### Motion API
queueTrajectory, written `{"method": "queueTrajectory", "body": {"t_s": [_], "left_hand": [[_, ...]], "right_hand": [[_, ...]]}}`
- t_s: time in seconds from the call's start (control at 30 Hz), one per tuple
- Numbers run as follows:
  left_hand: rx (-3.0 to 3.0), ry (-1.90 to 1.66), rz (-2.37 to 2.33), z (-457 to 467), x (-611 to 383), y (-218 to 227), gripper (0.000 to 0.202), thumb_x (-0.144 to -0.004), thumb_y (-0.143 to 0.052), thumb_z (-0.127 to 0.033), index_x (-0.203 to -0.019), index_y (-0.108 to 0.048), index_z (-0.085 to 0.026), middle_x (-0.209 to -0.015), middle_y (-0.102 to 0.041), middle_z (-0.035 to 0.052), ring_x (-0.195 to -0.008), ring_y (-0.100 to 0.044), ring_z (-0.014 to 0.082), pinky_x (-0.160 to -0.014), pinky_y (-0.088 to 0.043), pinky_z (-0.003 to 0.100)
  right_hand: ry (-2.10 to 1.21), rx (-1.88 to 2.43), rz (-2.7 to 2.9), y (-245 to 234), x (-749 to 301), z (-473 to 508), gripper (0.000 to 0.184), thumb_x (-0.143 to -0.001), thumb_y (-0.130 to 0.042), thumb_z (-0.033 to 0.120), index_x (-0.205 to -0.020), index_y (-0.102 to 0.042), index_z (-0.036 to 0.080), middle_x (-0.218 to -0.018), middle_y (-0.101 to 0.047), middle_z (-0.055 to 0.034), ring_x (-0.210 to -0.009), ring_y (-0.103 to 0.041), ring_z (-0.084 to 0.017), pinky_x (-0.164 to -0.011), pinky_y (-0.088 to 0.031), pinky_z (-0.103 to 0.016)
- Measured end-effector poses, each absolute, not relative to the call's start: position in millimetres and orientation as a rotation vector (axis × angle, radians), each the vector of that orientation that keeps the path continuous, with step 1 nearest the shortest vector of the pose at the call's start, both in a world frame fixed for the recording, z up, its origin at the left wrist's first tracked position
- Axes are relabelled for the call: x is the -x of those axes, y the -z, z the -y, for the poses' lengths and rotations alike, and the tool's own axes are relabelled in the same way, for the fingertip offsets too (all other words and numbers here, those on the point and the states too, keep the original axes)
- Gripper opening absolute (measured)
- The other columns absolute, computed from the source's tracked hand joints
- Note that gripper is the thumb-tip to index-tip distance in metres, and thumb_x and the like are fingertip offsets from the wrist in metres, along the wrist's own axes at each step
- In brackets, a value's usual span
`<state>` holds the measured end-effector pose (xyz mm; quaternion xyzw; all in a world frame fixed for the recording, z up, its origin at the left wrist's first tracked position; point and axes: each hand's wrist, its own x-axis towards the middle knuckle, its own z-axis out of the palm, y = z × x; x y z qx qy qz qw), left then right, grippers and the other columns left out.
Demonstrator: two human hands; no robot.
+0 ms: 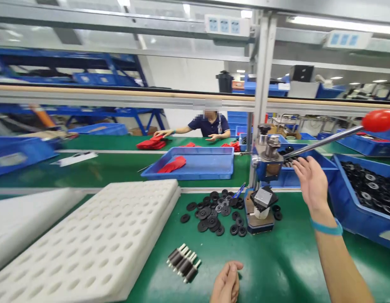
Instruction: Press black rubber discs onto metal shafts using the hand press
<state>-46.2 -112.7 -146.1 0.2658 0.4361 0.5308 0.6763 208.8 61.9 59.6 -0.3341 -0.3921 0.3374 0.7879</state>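
Note:
My right hand, with a blue band at the wrist, is raised beside the hand press. Its fingers are stretched out and apart, just below the press lever with its red knob; no grip on the lever shows. Low in the middle, my left hand is closed over the green bench, its fingers curled under the thumb; whatever it may hold is hidden. Several dark rollers with white shaft ends lie to its left. Loose black discs are heaped left of the press base.
White foam trays with round holes fill the left side. A blue bin of black round parts stands at right, another blue bin behind the press. Beyond a blue tray, a co-worker reaches to red pieces.

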Motion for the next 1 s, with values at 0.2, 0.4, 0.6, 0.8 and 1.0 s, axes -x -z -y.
{"method": "queueTrajectory", "body": {"t_s": [0.2, 0.4, 0.6, 0.8, 1.0], "left_hand": [[-0.592, -1.703, -1.362, 122, 99, 139, 0.045, -0.078, -0.082, -0.056, -0.097, -0.069, -0.018, -0.058, -0.051, -0.0046, -0.049, -0.045, 0.0112, -0.047, -0.035, 0.020], [-1.518, -1.700, -2.030, 112, 156, 143, 0.028, -0.095, -0.061, -0.031, -0.120, -0.069, -0.020, -0.130, -0.068, 0.0136, -0.132, -0.055, 0.0341, -0.114, -0.041, 0.051], [-2.024, -1.214, -2.237, 103, 171, 179, 0.044, -0.099, -0.047, -0.016, -0.142, -0.057, -0.019, -0.147, -0.057, 0.0153, -0.141, -0.049, 0.0347, -0.110, -0.048, 0.056], [-2.019, -1.148, -2.458, 99, 168, 186, 0.042, -0.101, -0.046, -0.018, -0.141, -0.059, -0.014, -0.140, -0.059, 0.0199, -0.132, -0.051, 0.0375, -0.106, -0.049, 0.058], [-1.949, -1.232, -2.494, 98, 162, 177, 0.039, -0.102, -0.047, -0.023, -0.137, -0.061, -0.013, -0.136, -0.060, 0.0222, -0.133, -0.051, 0.0407, -0.105, -0.047, 0.061]], "right_hand": [[-0.280, 0.895, 1.286, 47, -134, 26, 0.028, -0.102, -0.058, 0.033, -0.124, -0.068, 0.018, -0.096, -0.071, -0.0064, -0.085, -0.068, -0.018, -0.083, -0.057, -0.034], [-0.622, 0.897, 1.992, 129, -47, 57, 0.031, -0.102, -0.051, 0.022, -0.131, -0.063, 0.020, -0.119, -0.069, -0.0108, -0.108, -0.067, -0.023, -0.094, -0.057, -0.037], [-0.678, 0.887, 2.170, 164, 24, 64, 0.057, -0.086, -0.055, 0.006, -0.142, -0.055, 0.013, -0.133, -0.064, -0.0153, -0.120, -0.059, -0.030, -0.105, -0.052, -0.047], [-0.686, 1.030, 2.231, 172, 40, 70, 0.031, -0.084, -0.055, 0.001, -0.107, -0.069, 0.018, -0.099, -0.064, -0.0084, -0.094, -0.058, -0.028, -0.086, -0.053, -0.043], [-0.679, 1.152, 2.219, 161, 5, 77, 0.011, -0.090, -0.062, 0.008, -0.090, -0.064, 0.019, -0.096, -0.062, -0.0079, -0.094, -0.056, -0.028, -0.081, -0.049, -0.041]]}}
